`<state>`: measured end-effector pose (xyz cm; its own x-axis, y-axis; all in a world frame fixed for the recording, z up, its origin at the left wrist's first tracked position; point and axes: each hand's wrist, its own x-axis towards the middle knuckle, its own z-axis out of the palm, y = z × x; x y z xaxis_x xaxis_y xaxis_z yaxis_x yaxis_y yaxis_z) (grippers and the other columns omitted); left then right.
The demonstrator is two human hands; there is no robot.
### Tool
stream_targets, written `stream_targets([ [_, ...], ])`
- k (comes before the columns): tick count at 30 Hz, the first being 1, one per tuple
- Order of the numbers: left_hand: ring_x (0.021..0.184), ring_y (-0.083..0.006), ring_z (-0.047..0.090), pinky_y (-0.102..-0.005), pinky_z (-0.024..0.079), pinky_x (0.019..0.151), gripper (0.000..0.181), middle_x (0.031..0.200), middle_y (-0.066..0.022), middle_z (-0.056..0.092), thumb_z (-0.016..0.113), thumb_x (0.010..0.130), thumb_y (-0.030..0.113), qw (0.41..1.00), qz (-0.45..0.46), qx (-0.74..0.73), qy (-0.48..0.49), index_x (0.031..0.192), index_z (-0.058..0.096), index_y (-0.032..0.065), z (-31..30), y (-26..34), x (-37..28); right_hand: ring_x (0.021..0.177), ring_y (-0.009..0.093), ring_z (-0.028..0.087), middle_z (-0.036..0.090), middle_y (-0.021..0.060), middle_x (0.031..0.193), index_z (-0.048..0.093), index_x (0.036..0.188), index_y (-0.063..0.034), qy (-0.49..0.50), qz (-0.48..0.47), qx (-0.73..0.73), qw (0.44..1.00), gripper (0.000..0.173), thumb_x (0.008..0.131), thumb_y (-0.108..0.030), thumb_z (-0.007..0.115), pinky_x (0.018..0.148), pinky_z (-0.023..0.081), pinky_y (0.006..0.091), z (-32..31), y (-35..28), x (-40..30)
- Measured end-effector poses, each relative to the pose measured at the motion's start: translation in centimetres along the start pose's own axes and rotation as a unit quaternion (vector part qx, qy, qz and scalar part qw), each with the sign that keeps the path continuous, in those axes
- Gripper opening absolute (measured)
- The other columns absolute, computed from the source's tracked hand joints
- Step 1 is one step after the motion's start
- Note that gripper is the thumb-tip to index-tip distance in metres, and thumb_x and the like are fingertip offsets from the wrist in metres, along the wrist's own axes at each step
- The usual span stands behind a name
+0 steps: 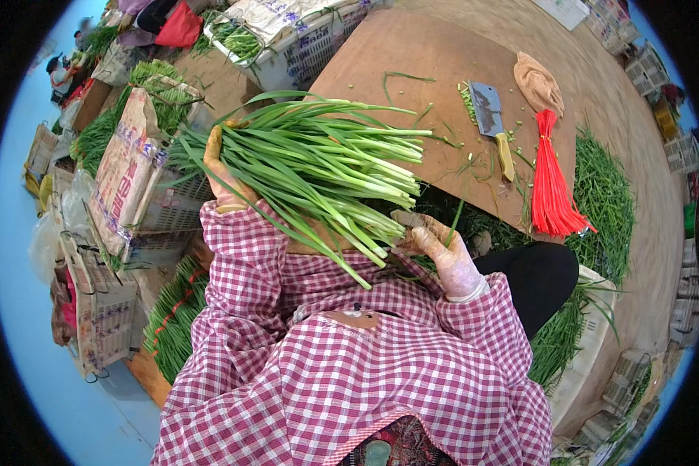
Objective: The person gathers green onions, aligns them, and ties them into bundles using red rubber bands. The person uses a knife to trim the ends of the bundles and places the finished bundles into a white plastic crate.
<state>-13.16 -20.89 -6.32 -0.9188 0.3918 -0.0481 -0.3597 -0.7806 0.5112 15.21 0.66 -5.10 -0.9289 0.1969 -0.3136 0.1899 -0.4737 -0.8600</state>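
A thick bunch of green garlic chives [326, 157] lies across my left hand [224, 166], which is wrapped around its leafy part. The pale stem ends fan out to the right, over the near edge of the wooden board [396, 64]. At the lowest stem ends is my right hand [434, 242], gloved and soiled, with thumb and fingertips close together. Whether it pinches a stem is hidden. A cleaver [489, 116] with a wooden handle rests on the board beside chopped stem bits [468, 105]. Right of it lies a bundle of red ties [550, 180] under a tan cloth [537, 81].
Loose chives [600, 198] are heaped right of the board. A white crate [594, 317] with chives stands by my right knee. Tied chives [177, 317] lie at my left, near a crate with a printed sack [125, 169]. Another white crate [303, 55] stands behind the board. People [64, 76] sit far left.
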Motion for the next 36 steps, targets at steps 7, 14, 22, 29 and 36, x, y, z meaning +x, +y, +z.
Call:
stream_targets([
  [7, 0.081, -0.0235, 0.063, -0.0359, 0.053, 0.076, 0.023, 0.089, -0.009, 0.068, 0.056, 0.091, 0.027, 0.993, 0.032, 0.017, 0.113, 0.088, 0.066, 0.0067, 1.7, -0.9, -0.3, 0.095, 0.017, 0.063, 0.066, 0.0115, 0.104, 0.053, 0.127, 0.0045, 0.008, 0.014, 0.013, 1.0, 0.037, 0.096, -0.017, 0.056, 0.087, 0.049, 0.0296, 0.0, 0.7, 0.3],
  [14, 0.079, -0.0231, 0.063, -0.035, 0.053, 0.075, 0.023, 0.089, -0.0084, 0.068, 0.056, 0.09, 0.026, 0.992, 0.05, 0.03, 0.113, 0.089, 0.067, 0.0063, 1.2, -0.9, 0.1, 0.096, 0.019, 0.064, 0.065, 0.0129, 0.105, 0.053, 0.125, 0.0059, 0.013, 0.022, 0.001, 1.0, 0.036, 0.096, -0.015, 0.054, 0.09, 0.05, 0.0326, 0.2, 0.8, 0.1],
  [22, 0.079, -0.0235, 0.063, -0.0357, 0.053, 0.076, 0.023, 0.089, -0.0091, 0.068, 0.058, 0.089, 0.027, 0.992, 0.06, 0.038, 0.108, 0.088, 0.067, 0.0063, 1.8, -1.1, -0.3, 0.093, 0.018, 0.064, 0.066, 0.0125, 0.103, 0.054, 0.124, 0.0063, 0.017, 0.014, -0.003, 1.0, 0.035, 0.096, -0.015, 0.053, 0.087, 0.051, 0.0308, -0.1, 1.2, 0.4],
  [29, 0.082, -0.0252, 0.063, -0.0377, 0.053, 0.076, 0.023, 0.089, -0.0103, 0.068, 0.057, 0.089, 0.027, 0.991, 0.055, 0.043, 0.11, 0.088, 0.067, 0.006, 1.9, -1.0, -0.2, 0.092, 0.017, 0.064, 0.066, 0.0122, 0.101, 0.055, 0.123, 0.0065, 0.027, 0.009, -0.006, 1.0, 0.036, 0.097, -0.018, 0.054, 0.085, 0.05, 0.0299, -0.1, 1.0, 0.4],
  [36, 0.084, -0.0255, 0.063, -0.0384, 0.054, 0.079, 0.021, 0.093, -0.011, 0.068, 0.056, 0.09, 0.023, 0.995, 0.049, 0.018, 0.086, 0.092, 0.066, 0.005, 1.2, -1.0, -0.1, 0.09, 0.016, 0.064, 0.067, 0.0117, 0.098, 0.055, 0.122, 0.0059, 0.029, 0.019, -0.005, 0.999, 0.036, 0.097, -0.02, 0.054, 0.085, 0.049, 0.0296, -0.3, 1.5, 0.5],
])
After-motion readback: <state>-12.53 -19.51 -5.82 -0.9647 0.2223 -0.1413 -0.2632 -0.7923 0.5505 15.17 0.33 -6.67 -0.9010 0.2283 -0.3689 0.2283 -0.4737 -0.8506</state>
